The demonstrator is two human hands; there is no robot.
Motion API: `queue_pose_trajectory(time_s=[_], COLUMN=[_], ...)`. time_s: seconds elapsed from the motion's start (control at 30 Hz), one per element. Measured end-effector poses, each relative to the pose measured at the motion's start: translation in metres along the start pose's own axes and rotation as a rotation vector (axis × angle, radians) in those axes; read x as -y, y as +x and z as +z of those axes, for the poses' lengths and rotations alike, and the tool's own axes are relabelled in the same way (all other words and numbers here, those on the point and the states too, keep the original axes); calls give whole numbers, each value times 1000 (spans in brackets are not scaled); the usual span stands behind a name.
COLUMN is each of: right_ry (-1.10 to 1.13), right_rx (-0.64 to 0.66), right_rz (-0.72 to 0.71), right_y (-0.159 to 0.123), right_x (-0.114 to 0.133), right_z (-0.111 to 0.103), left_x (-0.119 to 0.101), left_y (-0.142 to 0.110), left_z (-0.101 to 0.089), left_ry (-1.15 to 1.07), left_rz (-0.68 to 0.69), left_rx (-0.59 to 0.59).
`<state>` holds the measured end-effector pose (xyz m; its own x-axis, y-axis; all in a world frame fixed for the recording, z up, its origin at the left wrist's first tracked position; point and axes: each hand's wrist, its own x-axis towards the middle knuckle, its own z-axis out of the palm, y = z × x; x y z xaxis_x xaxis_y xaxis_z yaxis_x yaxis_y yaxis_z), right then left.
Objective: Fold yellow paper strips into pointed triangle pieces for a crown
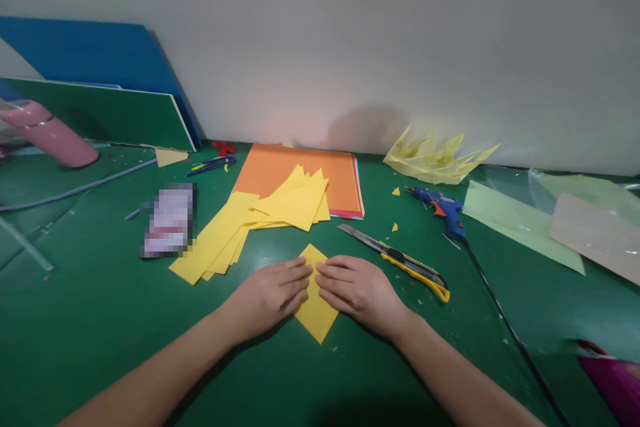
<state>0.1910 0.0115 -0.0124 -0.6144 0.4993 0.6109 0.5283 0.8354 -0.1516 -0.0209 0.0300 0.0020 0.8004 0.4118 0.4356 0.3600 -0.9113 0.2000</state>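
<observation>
A small yellow sheet of paper (320, 327) lies on the green table with one corner pointing toward me. My left hand (270, 290) rests flat over its left side, fingers stretched out. From the other side my right hand (357, 287) lies flat on the same sheet, its fingertips close to those of the left. Both hands are open and press on the paper, hiding its side corners. Beyond them is a loose pile of yellow paper pieces (295, 203). To the right of my right hand lies a yellow utility knife (400, 260), its blade out.
An orange paper stack (273, 167) lies behind the yellow pieces. A blue glue gun (445, 210) with a black cord and a spiky folded-paper piece (440, 160) are at right. A blurred phone-like object (170, 220) and a pink bottle (63, 137) are at left.
</observation>
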Motion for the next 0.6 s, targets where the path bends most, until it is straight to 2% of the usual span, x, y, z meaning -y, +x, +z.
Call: queue_pose_trajectory(time_s=[0.23,0.6], right_ry=[9,27], right_rx=[22,16], right_rz=[13,14], right_y=[-1,1], right_x=[0,0], right_z=[2,-2], left_x=[0,-2], left_y=[2,4], left_z=[-1,-5], left_ry=[21,-12], left_rz=[32,-14], left_rx=[10,62])
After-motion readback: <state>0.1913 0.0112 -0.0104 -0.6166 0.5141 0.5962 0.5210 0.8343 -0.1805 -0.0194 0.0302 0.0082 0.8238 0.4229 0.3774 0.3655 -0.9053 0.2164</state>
